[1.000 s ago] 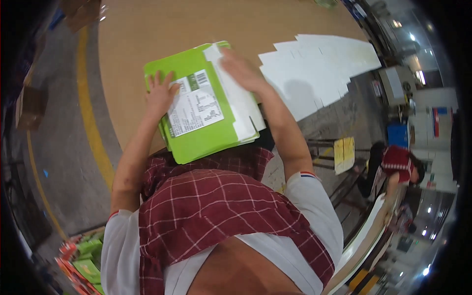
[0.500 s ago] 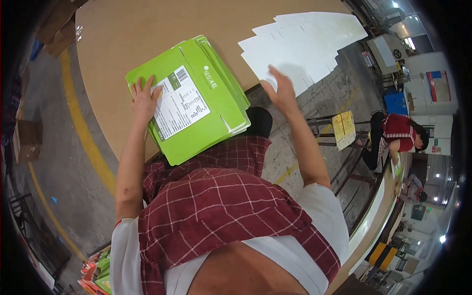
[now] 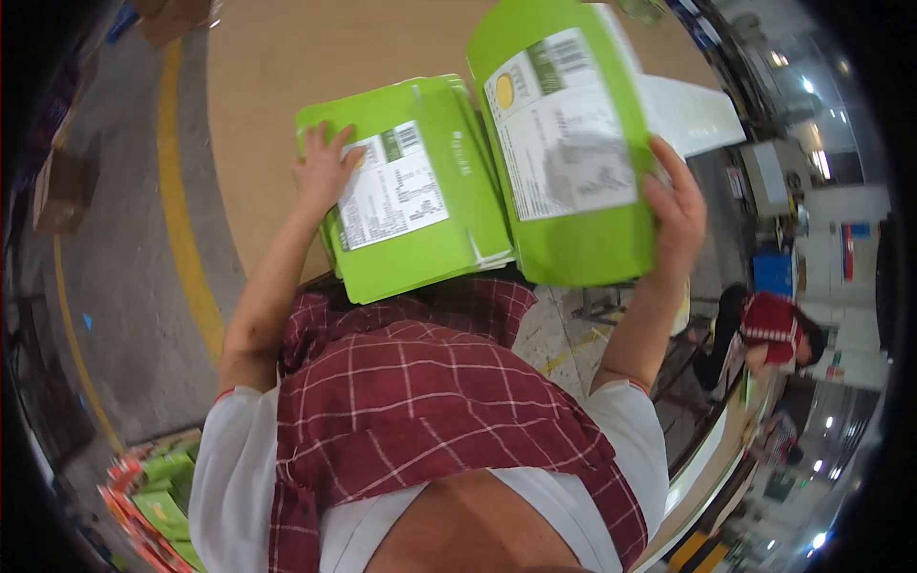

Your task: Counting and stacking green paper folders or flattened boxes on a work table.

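A stack of flat green cardboard cartons with white printed labels lies at the table's near edge. My left hand rests on the top carton's left part, fingers spread. To the right, my right hand grips the right edge of another green carton sheet, thumb and fingers closed on it. This sheet is tilted up, its label side showing, and its left edge comes close to the stack. I cannot tell whether one sheet or several are in the grip. White sheets lie partly hidden behind it.
The brown table spreads beyond the stack. At lower left stands a pile of green and red cartons. A cardboard box sits on the floor at left. Another person bends over a long bench at right.
My right hand, empty before over the fanned white sheets, now holds up a green carton sheet beside the stack. My left hand stays on the stack. The whole view has shifted somewhat.
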